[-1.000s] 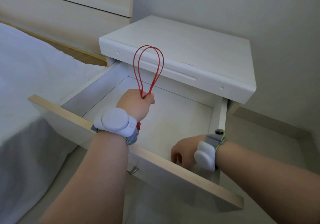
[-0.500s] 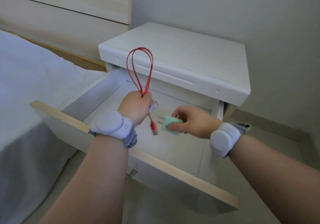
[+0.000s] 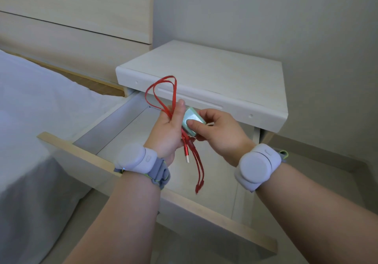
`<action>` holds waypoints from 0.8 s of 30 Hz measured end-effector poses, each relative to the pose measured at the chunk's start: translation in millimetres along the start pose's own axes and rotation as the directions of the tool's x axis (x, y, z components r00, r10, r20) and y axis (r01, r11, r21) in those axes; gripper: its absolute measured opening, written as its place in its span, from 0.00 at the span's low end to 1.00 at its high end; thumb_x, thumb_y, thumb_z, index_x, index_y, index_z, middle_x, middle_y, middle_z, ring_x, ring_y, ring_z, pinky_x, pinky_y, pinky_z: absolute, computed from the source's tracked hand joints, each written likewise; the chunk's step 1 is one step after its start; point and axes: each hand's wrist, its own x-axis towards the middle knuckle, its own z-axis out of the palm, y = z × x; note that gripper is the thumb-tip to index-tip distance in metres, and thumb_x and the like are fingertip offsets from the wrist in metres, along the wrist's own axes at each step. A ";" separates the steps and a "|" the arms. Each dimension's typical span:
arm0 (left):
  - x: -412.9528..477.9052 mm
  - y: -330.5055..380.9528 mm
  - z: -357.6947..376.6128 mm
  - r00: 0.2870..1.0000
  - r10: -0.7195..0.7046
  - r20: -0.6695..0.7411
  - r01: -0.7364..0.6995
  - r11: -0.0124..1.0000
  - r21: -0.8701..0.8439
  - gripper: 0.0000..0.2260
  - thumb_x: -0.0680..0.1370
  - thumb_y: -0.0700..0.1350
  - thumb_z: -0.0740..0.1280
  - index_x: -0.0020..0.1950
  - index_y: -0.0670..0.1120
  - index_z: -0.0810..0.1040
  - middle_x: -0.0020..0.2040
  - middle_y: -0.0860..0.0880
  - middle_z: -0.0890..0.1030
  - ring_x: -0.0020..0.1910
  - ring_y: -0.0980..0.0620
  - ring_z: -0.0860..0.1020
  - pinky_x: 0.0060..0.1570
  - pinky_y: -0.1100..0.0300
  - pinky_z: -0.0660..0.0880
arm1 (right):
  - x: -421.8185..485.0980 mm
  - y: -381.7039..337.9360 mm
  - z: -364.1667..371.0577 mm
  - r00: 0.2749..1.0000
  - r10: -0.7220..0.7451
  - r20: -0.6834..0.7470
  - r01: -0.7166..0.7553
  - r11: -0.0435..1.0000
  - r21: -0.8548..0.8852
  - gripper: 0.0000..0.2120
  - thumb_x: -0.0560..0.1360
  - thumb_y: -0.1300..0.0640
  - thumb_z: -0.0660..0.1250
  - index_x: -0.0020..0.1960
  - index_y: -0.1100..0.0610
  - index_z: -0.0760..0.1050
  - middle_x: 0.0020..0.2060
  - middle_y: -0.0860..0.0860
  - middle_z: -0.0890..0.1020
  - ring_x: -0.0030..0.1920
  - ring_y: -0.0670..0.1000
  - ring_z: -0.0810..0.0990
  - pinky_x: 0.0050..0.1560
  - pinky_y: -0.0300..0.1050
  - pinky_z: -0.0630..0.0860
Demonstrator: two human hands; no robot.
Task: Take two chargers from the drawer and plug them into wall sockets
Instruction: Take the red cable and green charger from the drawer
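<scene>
My left hand (image 3: 170, 129) grips a bunch of red cable (image 3: 173, 94), whose loops stick up above the fist while its ends and a USB plug (image 3: 186, 155) hang below. A mint-green charger block (image 3: 191, 121) is pinched in my right hand (image 3: 219, 129), thumb on its face, and it is pressed against the left palm and the cable. Both hands hover over the open drawer (image 3: 81, 151) of the white nightstand (image 3: 204, 75). The drawer bottom that I can see is bare. No wall socket is in view.
A bed with a white sheet (image 3: 41, 120) lies to the left, touching the drawer's side. A pale wooden headboard (image 3: 71, 28) stands behind it. A grey wall (image 3: 286, 18) is behind and to the right of the nightstand, with floor (image 3: 327, 171) at the right.
My right hand came out of the drawer's front corner holding the green charger block and carried it up to my left hand. The left hand rose slightly with the red cable.
</scene>
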 end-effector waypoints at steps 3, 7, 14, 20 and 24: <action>-2.7 2.4 -0.8 0.997 0.064 0.052 -0.064 0.998 0.002 0.08 0.78 0.50 0.62 0.42 0.51 0.77 0.36 0.46 0.82 0.34 0.47 0.81 0.34 0.53 0.79 | -2.6 -4.4 2.4 0.999 -0.035 0.023 0.037 0.993 -0.110 0.05 0.71 0.54 0.70 0.47 0.46 0.78 0.36 0.46 0.82 0.32 0.42 0.80 0.43 0.44 0.78; 3.6 7.0 -8.2 0.980 0.018 -0.196 -0.032 0.997 -0.069 0.12 0.79 0.51 0.59 0.45 0.43 0.73 0.40 0.42 0.80 0.34 0.47 0.80 0.34 0.53 0.77 | -9.2 2.7 0.0 0.992 0.065 0.111 -0.046 0.985 -0.165 0.29 0.70 0.55 0.72 0.68 0.50 0.65 0.54 0.49 0.75 0.47 0.48 0.79 0.50 0.43 0.76; 6.9 26.1 -36.5 0.850 -0.053 -0.524 -0.025 0.990 -0.141 0.17 0.77 0.57 0.57 0.42 0.44 0.70 0.50 0.40 0.81 0.46 0.42 0.81 0.54 0.42 0.77 | -43.5 19.3 5.9 0.712 0.469 0.523 0.058 0.703 -0.709 0.37 0.63 0.35 0.70 0.66 0.48 0.65 0.56 0.43 0.73 0.55 0.47 0.74 0.60 0.45 0.71; -0.4 40.5 -25.0 0.893 -0.054 -0.448 -0.152 0.899 -0.411 0.14 0.80 0.52 0.57 0.43 0.44 0.72 0.36 0.45 0.79 0.27 0.49 0.81 0.29 0.58 0.79 | -41.0 16.4 11.9 0.746 0.393 0.537 0.198 0.640 -0.743 0.29 0.65 0.38 0.69 0.62 0.49 0.70 0.44 0.40 0.72 0.42 0.44 0.73 0.48 0.37 0.70; -5.8 51.1 -21.8 0.923 -0.030 -0.385 -0.176 0.855 -0.488 0.14 0.80 0.53 0.57 0.49 0.43 0.73 0.40 0.43 0.79 0.34 0.46 0.80 0.30 0.60 0.77 | -37.3 16.2 5.0 0.812 0.329 0.482 0.199 0.620 -0.759 0.23 0.66 0.41 0.69 0.58 0.49 0.73 0.40 0.38 0.71 0.39 0.42 0.72 0.41 0.35 0.69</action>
